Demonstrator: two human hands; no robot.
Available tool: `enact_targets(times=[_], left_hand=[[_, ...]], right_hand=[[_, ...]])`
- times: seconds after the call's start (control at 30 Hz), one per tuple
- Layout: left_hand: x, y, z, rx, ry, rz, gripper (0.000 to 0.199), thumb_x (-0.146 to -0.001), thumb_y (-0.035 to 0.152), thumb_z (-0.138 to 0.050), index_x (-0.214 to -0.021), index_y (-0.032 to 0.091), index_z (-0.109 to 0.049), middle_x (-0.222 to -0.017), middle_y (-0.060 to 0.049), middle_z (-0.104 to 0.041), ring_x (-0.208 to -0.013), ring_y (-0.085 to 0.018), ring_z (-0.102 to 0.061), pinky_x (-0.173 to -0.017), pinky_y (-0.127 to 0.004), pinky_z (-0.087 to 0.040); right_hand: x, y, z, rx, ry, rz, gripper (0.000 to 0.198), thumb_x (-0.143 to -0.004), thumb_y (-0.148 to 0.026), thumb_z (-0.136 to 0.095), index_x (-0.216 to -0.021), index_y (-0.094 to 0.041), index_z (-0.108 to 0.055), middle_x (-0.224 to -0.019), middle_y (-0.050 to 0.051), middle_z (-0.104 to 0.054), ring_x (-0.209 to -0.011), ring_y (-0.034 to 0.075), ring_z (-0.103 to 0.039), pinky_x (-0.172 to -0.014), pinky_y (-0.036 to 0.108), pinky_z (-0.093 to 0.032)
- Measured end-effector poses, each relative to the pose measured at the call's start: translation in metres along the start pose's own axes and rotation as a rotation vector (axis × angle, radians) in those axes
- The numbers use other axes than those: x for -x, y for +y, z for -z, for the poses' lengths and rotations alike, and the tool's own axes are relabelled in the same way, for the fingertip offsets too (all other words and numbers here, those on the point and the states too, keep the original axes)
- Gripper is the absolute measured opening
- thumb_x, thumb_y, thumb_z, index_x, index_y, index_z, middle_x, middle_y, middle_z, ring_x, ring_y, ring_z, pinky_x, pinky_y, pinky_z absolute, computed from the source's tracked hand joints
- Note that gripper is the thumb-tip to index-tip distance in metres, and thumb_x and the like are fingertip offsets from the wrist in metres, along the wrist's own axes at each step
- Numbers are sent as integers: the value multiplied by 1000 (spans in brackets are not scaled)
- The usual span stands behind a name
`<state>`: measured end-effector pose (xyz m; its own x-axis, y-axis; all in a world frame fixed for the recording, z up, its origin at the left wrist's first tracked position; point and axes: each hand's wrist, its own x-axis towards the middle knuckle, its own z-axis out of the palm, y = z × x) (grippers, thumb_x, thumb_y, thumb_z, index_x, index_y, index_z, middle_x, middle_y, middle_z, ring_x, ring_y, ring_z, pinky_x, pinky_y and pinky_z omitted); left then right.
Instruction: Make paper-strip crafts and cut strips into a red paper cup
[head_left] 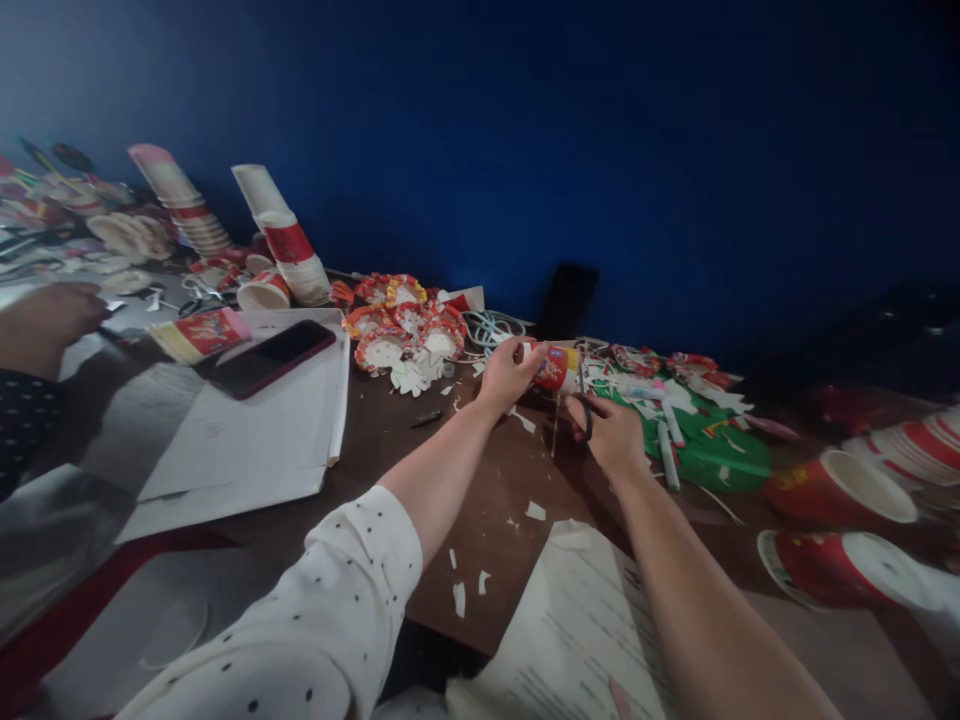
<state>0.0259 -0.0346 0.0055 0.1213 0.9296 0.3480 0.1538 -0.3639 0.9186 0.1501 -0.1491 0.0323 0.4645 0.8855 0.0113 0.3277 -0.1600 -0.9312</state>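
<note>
My left hand (pixel 511 374) is closed around a red and yellow paper cup (pixel 556 369), which lies on its side in the air above the table. In my right hand (pixel 616 436) is a pair of scissors (pixel 587 418), with the fingers through the dark handles. The blades are at the cup's right end, partly hidden, so I cannot tell how far they reach into the paper. Below and around my hands, white paper scraps (pixel 535 511) lie scattered on the brown table (pixel 465 470).
Cut paper flowers (pixel 409 325) lie left of my hands. Markers (pixel 667 455) and scraps cover a green sheet (pixel 724 460) at right. Paper cups (pixel 844 490) stand further right; stacked cups (pixel 292 255) lean at back left. A phone (pixel 274 358) and another person's hand (pixel 56 320) are at left.
</note>
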Motion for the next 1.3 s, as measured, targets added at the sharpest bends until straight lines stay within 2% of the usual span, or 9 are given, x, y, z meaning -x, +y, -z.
enact_targets(times=[0.7, 0.93, 1.07, 1.3], left_hand=[[-1, -2, -1, -26, 23, 37, 45, -81, 55, -54, -100, 16, -66, -78, -2, -61, -71, -13, -52, -69, -24, -39], [-2, -6, -3, 31, -15, 55, 45, -79, 53, -57, -102, 16, -67, -84, -4, -66, -76, -14, -56, -73, -26, -42], [-1, -4, -2, 39, -44, 91, 42, -79, 52, -57, -99, 17, -68, -82, -3, -66, -77, -14, -58, -74, -26, -43], [-1, -1, -2, 58, -50, 78, 41, -79, 53, -56, -91, 16, -67, -80, -3, -65, -74, -14, -57, -72, -25, -43]], right_hand=[[-1, 4, 1, 124, 20, 103, 35, -67, -49, -64, -64, -14, -70, -41, -4, -45, -41, 9, -39, -40, 22, -29], [-4, 7, -2, -7, -29, -24, 38, -60, -49, -70, -74, -14, -73, -50, 0, -58, -44, 12, -50, -43, 24, -40], [-7, 10, -2, -26, -9, -23, 43, -56, -51, -73, -77, -14, -73, -51, 0, -58, -44, 13, -50, -44, 26, -43], [-5, 9, 2, 63, -8, 50, 31, -64, -46, -67, -67, -15, -69, -47, -2, -52, -42, 10, -45, -42, 22, -34]])
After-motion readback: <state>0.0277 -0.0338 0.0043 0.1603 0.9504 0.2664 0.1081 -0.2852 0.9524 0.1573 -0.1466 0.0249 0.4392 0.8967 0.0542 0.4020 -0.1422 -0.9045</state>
